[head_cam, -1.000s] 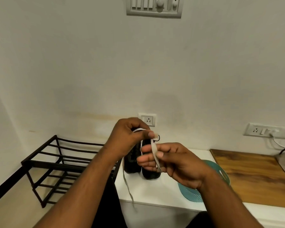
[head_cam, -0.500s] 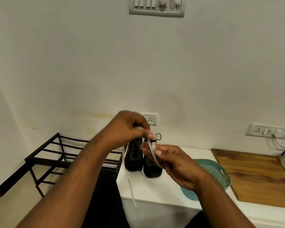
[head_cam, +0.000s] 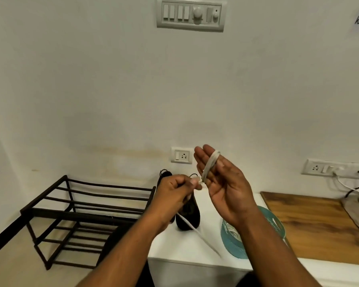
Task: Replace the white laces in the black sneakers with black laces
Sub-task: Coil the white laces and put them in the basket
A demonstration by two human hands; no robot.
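Observation:
A white lace [head_cam: 210,165] is wound in a few turns round the straight fingers of my right hand [head_cam: 224,183], which is raised above the white counter. My left hand [head_cam: 174,193] pinches the lace just beside those fingers, and the loose tail [head_cam: 197,230] trails down towards the counter's front edge. Two black sneakers [head_cam: 188,212] stand side by side on the white counter [head_cam: 205,245], behind and under my left hand; the left one is mostly hidden. No black lace is plainly visible.
A teal perforated basket [head_cam: 232,243] lies on the counter under my right wrist. A wooden top [head_cam: 311,220] with a grey cloth and cables is to the right. A black metal shoe rack [head_cam: 81,214] stands on the floor at left. Wall sockets sit behind.
My right hand has risen and turned palm up with its fingers straightened, the lace now looped round them. My left hand dropped lower, drawing the lace down. The view tilted up slightly.

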